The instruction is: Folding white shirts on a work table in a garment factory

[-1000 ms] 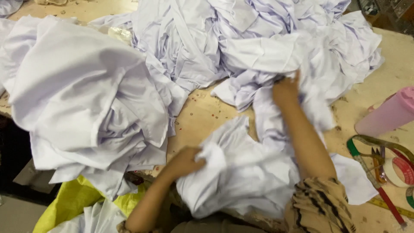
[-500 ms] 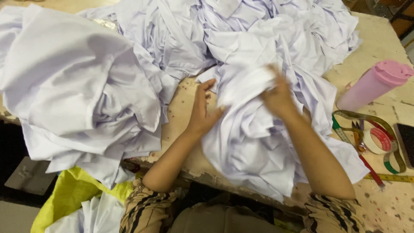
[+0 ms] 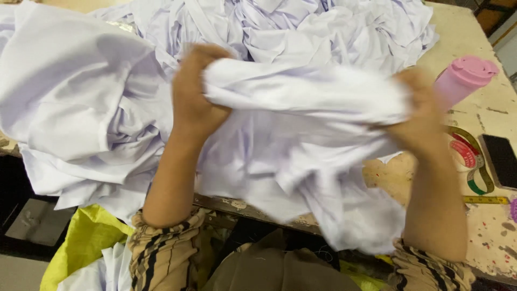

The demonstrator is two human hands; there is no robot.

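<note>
I hold a white cloth garment (image 3: 301,145) stretched between both hands above the table's near edge. My left hand (image 3: 195,99) grips its upper left end in a fist. My right hand (image 3: 420,116) clutches the upper right end; it is blurred by motion. The rest of the garment hangs down in folds between my forearms and over the table edge. Behind it lies a big heap of similar white garments (image 3: 75,102) that covers the left and back of the wooden table (image 3: 487,226).
A pink bottle (image 3: 463,78) stands to the right of my right hand. Near it lie a roll of red and green tape (image 3: 469,157), a dark phone (image 3: 501,160) and a yellow measuring tape (image 3: 484,200). A yellow bag (image 3: 89,240) hangs below the table at the left.
Both hands have lifted the white garment off the table and pulled apart, stretching it between them. The left hand moved up and left, the right hand to the right.
</note>
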